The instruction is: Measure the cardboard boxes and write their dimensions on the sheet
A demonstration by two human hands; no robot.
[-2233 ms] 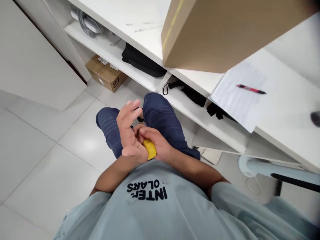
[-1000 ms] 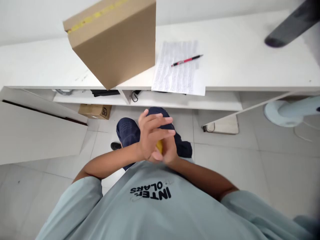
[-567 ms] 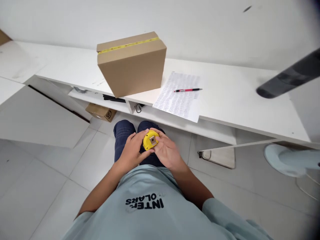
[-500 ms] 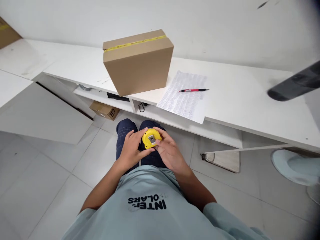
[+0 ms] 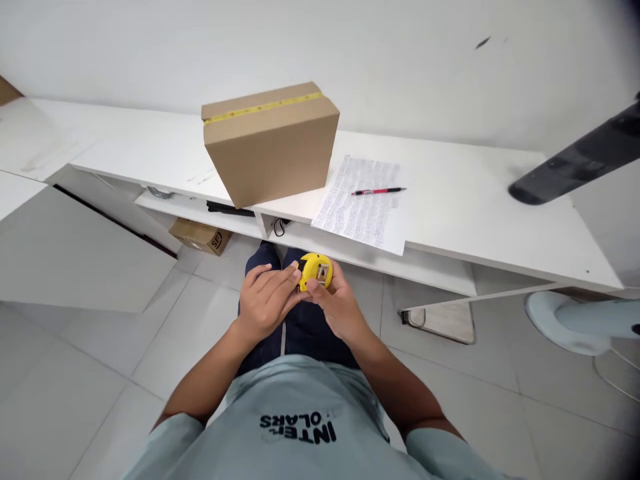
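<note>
At the upper left edge of the frame, the corner of a brown box (image 5: 7, 92) sits on the long white counter (image 5: 125, 137). Below it, a grey panel (image 5: 83, 250) fills the left side. Left of centre, a small carton (image 5: 195, 235) lies on the tiled floor under the shelf, its end face printed with a round black "SF" logo.

Just left of the middle, the left hand (image 5: 263, 300) has its fingers bent together against the left end of a yellow tape measure (image 5: 313, 268); whether they pinch it cannot be told. Above, in the upper middle, a large cardboard box (image 5: 275, 157) stands on the counter, sealed with yellow tape (image 5: 265, 107) whose small red marks are too fine to read. At bottom centre, the pale blue-green shirt (image 5: 280, 460) carries black lettering, upside down in the frame: "INTER-" and "OLARS", with a faint outline before the O.

The tape measure is at mid-frame, metal clip facing up, gripped by the right hand (image 5: 340, 307) with the thumb on its lower edge. At upper right of centre, a sheet of paper (image 5: 345, 210) overhangs the counter edge, covered in dense rows too small to read. A red and black pen (image 5: 379, 191) lies across it. At the far right, a dark cylinder (image 5: 565, 163) slants over the counter.
</note>
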